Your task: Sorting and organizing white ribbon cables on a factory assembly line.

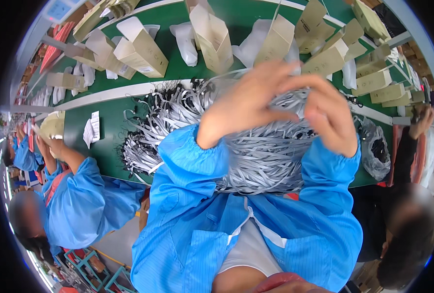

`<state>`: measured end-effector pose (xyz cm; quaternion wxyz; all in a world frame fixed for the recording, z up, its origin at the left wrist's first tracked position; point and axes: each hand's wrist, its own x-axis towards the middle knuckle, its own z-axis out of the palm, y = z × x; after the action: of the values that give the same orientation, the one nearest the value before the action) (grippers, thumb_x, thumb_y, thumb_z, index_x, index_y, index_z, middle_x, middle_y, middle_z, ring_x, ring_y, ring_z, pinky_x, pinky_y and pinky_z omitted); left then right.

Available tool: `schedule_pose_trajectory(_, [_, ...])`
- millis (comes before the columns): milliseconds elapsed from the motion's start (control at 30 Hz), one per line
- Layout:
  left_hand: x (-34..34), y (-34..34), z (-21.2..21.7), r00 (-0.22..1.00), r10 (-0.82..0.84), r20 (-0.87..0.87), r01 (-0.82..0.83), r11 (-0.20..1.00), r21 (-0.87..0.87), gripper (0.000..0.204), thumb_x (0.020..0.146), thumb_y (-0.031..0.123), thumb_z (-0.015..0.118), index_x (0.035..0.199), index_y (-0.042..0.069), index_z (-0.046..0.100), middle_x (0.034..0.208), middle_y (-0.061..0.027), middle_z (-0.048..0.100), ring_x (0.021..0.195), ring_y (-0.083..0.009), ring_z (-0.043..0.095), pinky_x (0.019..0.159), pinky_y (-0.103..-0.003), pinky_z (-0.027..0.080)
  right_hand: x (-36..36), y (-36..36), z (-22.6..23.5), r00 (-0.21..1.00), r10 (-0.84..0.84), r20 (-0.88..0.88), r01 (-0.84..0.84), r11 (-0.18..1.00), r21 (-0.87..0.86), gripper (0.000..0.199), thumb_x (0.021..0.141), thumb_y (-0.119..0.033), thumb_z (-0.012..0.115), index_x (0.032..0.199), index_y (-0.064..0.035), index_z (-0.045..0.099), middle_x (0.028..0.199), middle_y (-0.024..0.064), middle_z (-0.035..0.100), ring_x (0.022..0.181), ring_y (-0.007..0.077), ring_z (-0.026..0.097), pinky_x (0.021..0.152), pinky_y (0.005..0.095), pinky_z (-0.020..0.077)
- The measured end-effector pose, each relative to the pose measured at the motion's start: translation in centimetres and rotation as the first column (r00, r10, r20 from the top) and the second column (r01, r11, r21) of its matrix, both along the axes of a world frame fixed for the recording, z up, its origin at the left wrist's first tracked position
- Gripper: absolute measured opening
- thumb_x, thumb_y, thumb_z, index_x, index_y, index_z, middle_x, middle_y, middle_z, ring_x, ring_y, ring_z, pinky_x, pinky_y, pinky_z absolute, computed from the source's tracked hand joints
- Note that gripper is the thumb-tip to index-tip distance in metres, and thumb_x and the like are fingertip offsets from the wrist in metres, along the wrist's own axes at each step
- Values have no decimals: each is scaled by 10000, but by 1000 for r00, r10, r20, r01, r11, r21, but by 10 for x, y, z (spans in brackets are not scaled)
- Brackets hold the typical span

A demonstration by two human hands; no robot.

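Observation:
A large heap of grey-white flat straps with black ends (pixel 270 161), like lanyards, lies on the green table in front of me. Above it, my left hand (pixel 251 100) reaches in from the left, its fingers smeared by motion and its thumb apart from them. My right hand (pixel 327 110) comes from the right with its fingers bent, also blurred. The fingertips of both hands meet or overlap over the heap's far part. Whether anything is between them, I cannot make out. Blue sleeves cover both forearms.
Open beige cartons (pixel 141 49) and white wrapped items (pixel 185 44) stand beyond a white rail (pixel 114 95). White paper slips (pixel 92 129) lie left; a clear plastic bag (pixel 375 151) with dark contents sits right. A blue-clad co-worker (pixel 80 205) works left, a dark-clothed person (pixel 402 224) right.

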<state>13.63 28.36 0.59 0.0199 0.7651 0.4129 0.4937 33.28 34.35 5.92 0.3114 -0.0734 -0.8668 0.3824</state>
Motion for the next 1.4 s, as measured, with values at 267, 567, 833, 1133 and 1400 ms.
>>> schedule_pose_trajectory(267, [-19,-3,21,679,-632,374,642,264,-720,311,959,238,639,1141,-13,611,972,-129,689,826,-197,639,670,-320,491,51,-1,-7,541,37,-840,-404,888,-221,306,1056,-406,432,1141,-125,515,714,14,495,566,105,439,530,237,365])
schedule_pose_trajectory(567, [13,-18,32,265,-80,961,699,703,-134,422,1072,328,429,907,-19,605,766,-92,646,690,-142,596,619,-253,450,-33,10,-59,999,-51,-7,48,965,-259,615,753,-340,855,1199,-37,558,1001,84,582,856,182,557,654,338,436])
schedule_pose_trajectory(833, [-23,-21,30,747,166,644,158,896,-414,355,1068,249,449,945,-42,611,826,-97,668,741,-160,642,699,-281,520,-28,33,-41,996,4,84,-4,1000,-5,417,986,-422,576,851,-37,661,936,135,616,850,211,584,736,337,463])
schedule_pose_trajectory(1133, [17,20,-21,845,81,528,291,759,-583,259,1035,182,514,1133,-41,602,993,-128,695,892,-207,684,817,-336,536,-37,27,-33,769,-376,-517,-112,717,-688,369,1040,-333,507,852,-58,666,767,45,618,646,156,553,622,302,451])
schedule_pose_trajectory(1400, [8,-6,-1,984,-62,167,168,636,-754,277,1005,251,545,1143,16,599,1003,-184,684,882,-329,673,766,-412,498,-24,130,-13,573,56,-817,-796,276,-539,273,1062,-313,476,913,-85,495,701,5,445,595,86,412,559,252,352])
